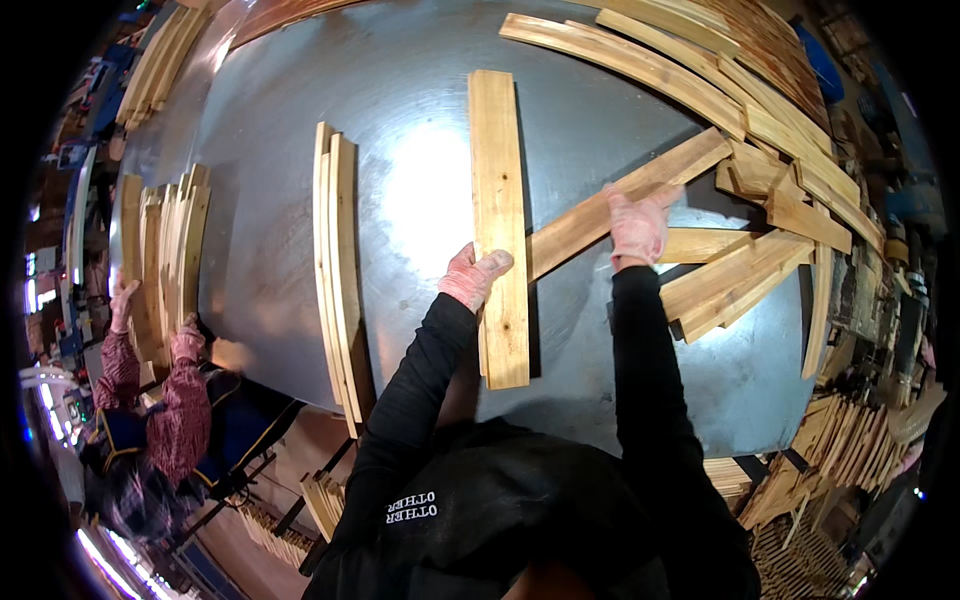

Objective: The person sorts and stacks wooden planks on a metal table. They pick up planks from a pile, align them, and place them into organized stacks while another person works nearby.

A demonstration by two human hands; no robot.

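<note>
A long wooden board lies lengthwise in front of me on a grey metal table, with the edge of another piece showing beneath it. My left hand, in a pinkish glove, is closed on its left edge, thumb across the top face. To the right, a second board slants away from me, its near end beside the first board. My right hand, also gloved and slightly blurred, is closed around that slanting board near its middle. Several loose boards lie just right of this hand.
A heap of boards covers the table's far right. Left of me stands a narrow row of boards on the metal table. Farther left, a co-worker's hands are at another board stack. Wooden strips lie beyond the right edge.
</note>
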